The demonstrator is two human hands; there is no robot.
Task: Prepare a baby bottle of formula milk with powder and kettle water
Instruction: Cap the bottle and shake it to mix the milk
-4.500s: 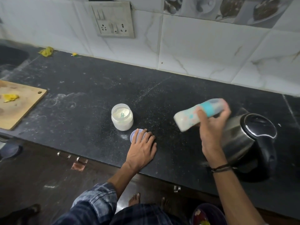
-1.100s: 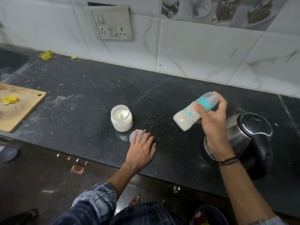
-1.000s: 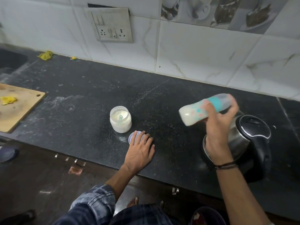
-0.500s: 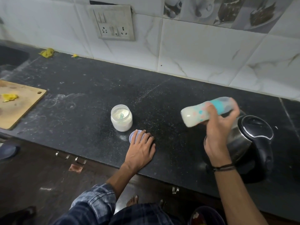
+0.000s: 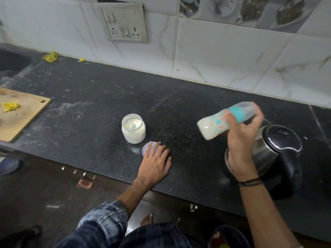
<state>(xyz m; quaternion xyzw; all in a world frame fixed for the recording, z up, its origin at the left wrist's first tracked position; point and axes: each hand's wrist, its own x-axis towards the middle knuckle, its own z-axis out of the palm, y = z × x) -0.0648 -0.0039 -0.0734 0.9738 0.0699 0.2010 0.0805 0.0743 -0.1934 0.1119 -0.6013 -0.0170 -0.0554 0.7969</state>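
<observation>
My right hand grips a baby bottle full of white milk, with a teal collar and a clear cap. The bottle lies nearly on its side in the air, base pointing left, blurred by motion. It hangs above the black counter, just left of the steel kettle with its black lid. My left hand rests flat on the counter, fingers spread, fingertips on a bluish jar lid. Just beyond the lid stands the lidless powder jar, with a small teal scoop in the white powder.
A wooden cutting board with a yellow scrap lies at the left, a dark sink behind it. Yellow scraps sit by the tiled wall under a socket plate. Spilled powder dusts the counter. Drawer handles line the front.
The bottle in my right hand has swung back and forth, its base dipping and rising beside the kettle. My left hand has stayed on the lid.
</observation>
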